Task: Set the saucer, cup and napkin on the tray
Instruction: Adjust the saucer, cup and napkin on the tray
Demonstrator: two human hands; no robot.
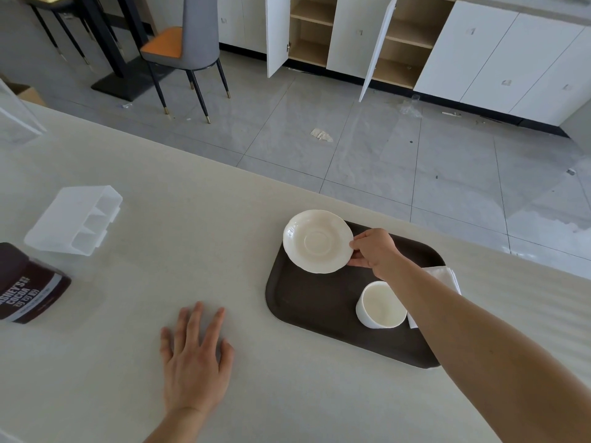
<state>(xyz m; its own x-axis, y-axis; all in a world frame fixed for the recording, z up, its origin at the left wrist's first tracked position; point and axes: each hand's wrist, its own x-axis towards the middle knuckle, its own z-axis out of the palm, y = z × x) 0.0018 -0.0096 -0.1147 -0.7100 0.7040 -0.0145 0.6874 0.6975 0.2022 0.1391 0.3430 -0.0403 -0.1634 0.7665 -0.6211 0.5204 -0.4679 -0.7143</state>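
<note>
A dark brown tray (307, 302) lies on the pale counter near its far edge. My right hand (374, 249) pinches the right rim of a cream saucer (316, 241), which is tilted over the tray's far left corner. A white cup (382, 305) stands upright on the tray, nearer to me. A folded white napkin (443, 274) lies on the tray's right side, mostly hidden under my right forearm. My left hand (195, 356) rests flat on the counter left of the tray, fingers spread, holding nothing.
A clear plastic divided organizer (75, 220) lies at the counter's left. A brown cocoa container (27, 287) lies on its side at the left edge. The counter's far edge runs just behind the tray, with the floor, a chair (188, 49) and open cabinets (351, 36) beyond.
</note>
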